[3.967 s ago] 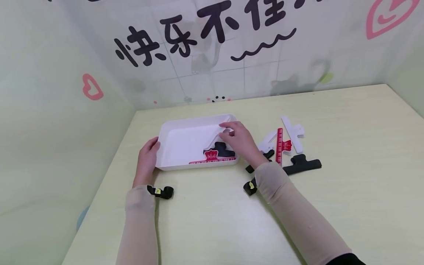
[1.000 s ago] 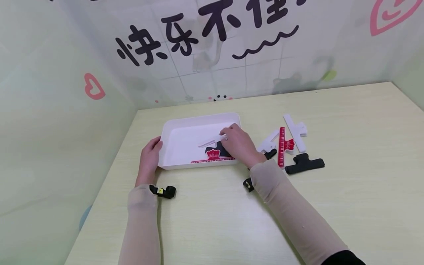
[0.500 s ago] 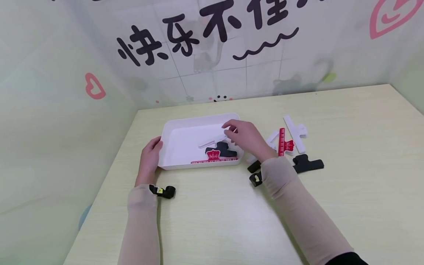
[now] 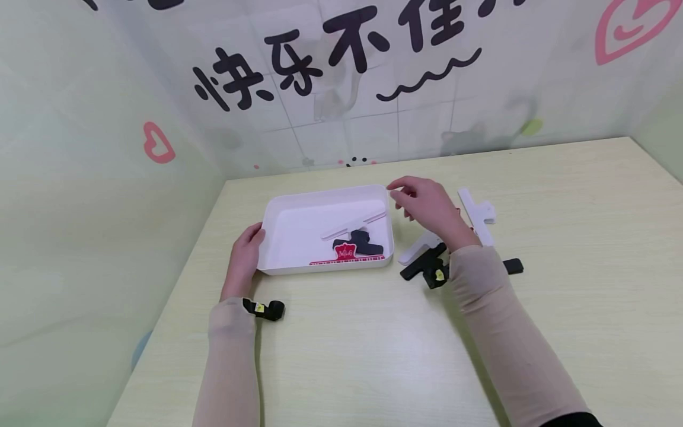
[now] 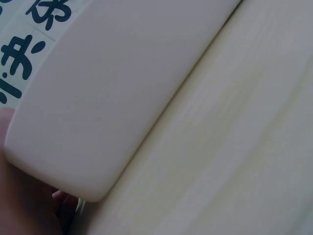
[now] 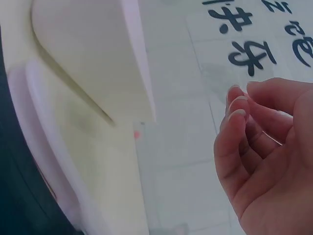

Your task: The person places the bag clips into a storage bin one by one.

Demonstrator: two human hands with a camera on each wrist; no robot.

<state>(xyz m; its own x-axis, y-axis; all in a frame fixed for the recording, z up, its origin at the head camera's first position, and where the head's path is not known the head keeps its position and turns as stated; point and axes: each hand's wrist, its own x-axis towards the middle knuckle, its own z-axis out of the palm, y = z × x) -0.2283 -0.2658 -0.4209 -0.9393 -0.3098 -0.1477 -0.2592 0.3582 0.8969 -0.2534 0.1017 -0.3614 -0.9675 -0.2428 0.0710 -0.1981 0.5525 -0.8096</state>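
With thumb and fingers, my left hand [image 4: 244,258] grips the left end of a white plastic tray [image 4: 290,228]; the left wrist view has the tray's outer wall [image 5: 112,93] close up. Inside the tray's right half lie a white clip [image 4: 344,228], a black clip [image 4: 365,244] and a red-and-white clip [image 4: 345,253] along the front wall. My right hand [image 4: 425,204] hovers just beyond the tray's right rim, fingers loosely bent. In the right wrist view that hand [image 6: 264,152] holds nothing, with a gap between thumb and fingers.
Right of the tray, more clips lie on the pale wooden table [image 4: 341,350]: a white one [image 4: 476,214], another white one [image 4: 418,248], a black one [image 4: 421,263], and a second black one [image 4: 514,266]. My right forearm covers part of them. A printed cloth [image 4: 373,127] hangs behind.
The white clip was under my right hand and now lies uncovered in the tray. My right hand has let go and moved right past the rim. My left hand stays on the tray.
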